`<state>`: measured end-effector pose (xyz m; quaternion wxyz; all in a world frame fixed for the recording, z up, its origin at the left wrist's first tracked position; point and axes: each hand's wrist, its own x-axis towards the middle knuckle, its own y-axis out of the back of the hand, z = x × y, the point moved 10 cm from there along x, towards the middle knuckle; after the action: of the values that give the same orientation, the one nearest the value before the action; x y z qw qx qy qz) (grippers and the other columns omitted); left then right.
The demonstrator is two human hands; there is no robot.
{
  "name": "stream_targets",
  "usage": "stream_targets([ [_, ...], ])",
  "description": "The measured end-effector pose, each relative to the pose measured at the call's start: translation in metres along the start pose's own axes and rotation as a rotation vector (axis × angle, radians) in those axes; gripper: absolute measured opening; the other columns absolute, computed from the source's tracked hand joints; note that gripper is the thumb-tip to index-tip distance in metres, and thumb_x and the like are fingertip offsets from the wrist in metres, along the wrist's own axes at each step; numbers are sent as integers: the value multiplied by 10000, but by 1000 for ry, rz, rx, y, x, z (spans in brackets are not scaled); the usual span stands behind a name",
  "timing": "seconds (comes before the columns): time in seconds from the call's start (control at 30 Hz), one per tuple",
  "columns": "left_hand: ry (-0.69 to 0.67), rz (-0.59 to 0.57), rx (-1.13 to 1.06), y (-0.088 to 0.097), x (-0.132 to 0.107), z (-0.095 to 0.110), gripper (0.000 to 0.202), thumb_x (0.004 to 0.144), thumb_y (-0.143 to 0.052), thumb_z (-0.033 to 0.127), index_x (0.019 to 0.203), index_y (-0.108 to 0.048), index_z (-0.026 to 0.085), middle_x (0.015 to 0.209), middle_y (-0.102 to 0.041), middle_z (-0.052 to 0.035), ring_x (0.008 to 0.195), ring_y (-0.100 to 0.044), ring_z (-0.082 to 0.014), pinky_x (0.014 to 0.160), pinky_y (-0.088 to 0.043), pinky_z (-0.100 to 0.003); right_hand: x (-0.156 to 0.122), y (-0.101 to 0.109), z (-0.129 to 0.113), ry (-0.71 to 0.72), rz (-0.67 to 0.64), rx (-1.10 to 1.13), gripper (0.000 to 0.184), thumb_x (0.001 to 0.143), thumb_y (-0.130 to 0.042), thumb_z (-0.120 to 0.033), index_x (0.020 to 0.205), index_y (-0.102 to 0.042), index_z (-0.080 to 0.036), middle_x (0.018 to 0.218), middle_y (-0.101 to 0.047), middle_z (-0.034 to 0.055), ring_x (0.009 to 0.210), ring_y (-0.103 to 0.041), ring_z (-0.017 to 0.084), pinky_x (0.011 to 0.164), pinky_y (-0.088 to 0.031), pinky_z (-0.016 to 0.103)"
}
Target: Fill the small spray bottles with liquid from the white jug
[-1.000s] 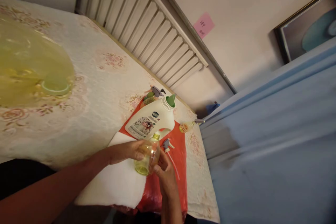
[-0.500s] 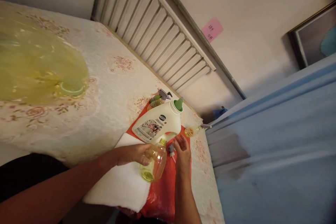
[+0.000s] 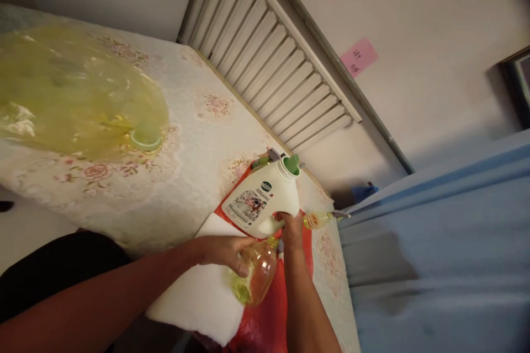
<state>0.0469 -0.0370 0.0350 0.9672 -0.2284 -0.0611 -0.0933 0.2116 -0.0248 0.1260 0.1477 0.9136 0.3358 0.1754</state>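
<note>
My left hand (image 3: 226, 251) is wrapped round a clear yellowish bottle (image 3: 265, 273), its neck uncapped and tilted toward the upper right. The fingers of my right hand (image 3: 292, 231) are closed round the handle of a white detergent jug (image 3: 253, 201). A green spout shows in the jug's open mouth, and the jug stands on red plastic (image 3: 271, 314). Below my left forearm lies a white cloth or pad (image 3: 199, 298). Mostly hidden behind the jug is a spray bottle (image 3: 261, 162). Beyond my right hand lies another spray bottle (image 3: 318, 219) with yellow liquid.
A large yellow plastic bag (image 3: 78, 94) with a pale round cap rests at the left on the floral tablecloth (image 3: 194, 154). Behind the table's back edge runs a white radiator (image 3: 269, 49). Blue fabric (image 3: 447, 242) borders the right side.
My right hand has gone from spread fingers near the jug to a grip on its handle. My left hand still holds the bottle, now tilted more. The whole view has shifted somewhat.
</note>
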Motion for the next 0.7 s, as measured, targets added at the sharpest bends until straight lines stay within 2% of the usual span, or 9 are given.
stream_targets([
  [0.1,30,11,24,1,0,-5,669,623,-889,380,1225,-622,262,1119,-663,-19,1062,-606,-257,881,-479,-338,11,-10,-14,29,20,-15,62,567,-574,-260,560,-530,-217,473,-489,-70,490,-408,116,505,-336,249],
  [0.23,55,33,95,6,2,-14,643,600,-896,382,1174,-634,262,1046,-676,-3,982,-627,-245,816,-486,-318,20,-23,-35,67,19,-43,97,564,-598,-270,609,-564,-191,479,-482,-83,484,-387,101,496,-306,237],
  [0.33,62,40,144,8,4,-16,664,588,-901,385,1184,-632,265,1066,-678,-4,980,-628,-245,815,-486,-319,25,-19,-56,126,37,-80,105,582,-592,-283,610,-573,-184,482,-475,-82,486,-390,101,492,-310,233],
  [0.43,34,63,190,12,5,-10,664,580,-900,395,1175,-636,260,1067,-678,-7,986,-620,-250,797,-488,-313,27,4,-85,217,97,-154,82,594,-565,-267,570,-558,-188,478,-479,-70,497,-403,106,499,-320,234],
  [0.53,-7,117,229,19,4,0,666,588,-888,412,1181,-627,258,1056,-676,-6,983,-617,-259,778,-483,-313,27,36,-116,290,159,-234,94,594,-556,-253,526,-525,-196,467,-464,-66,497,-395,105,501,-314,236],
  [0.7,-92,209,320,29,1,20,643,652,-852,424,1225,-606,268,1094,-681,-12,1013,-623,-296,780,-474,-338,19,100,-142,279,287,-296,79,573,-576,-241,532,-520,-202,451,-468,-64,459,-389,105,476,-293,243],
])
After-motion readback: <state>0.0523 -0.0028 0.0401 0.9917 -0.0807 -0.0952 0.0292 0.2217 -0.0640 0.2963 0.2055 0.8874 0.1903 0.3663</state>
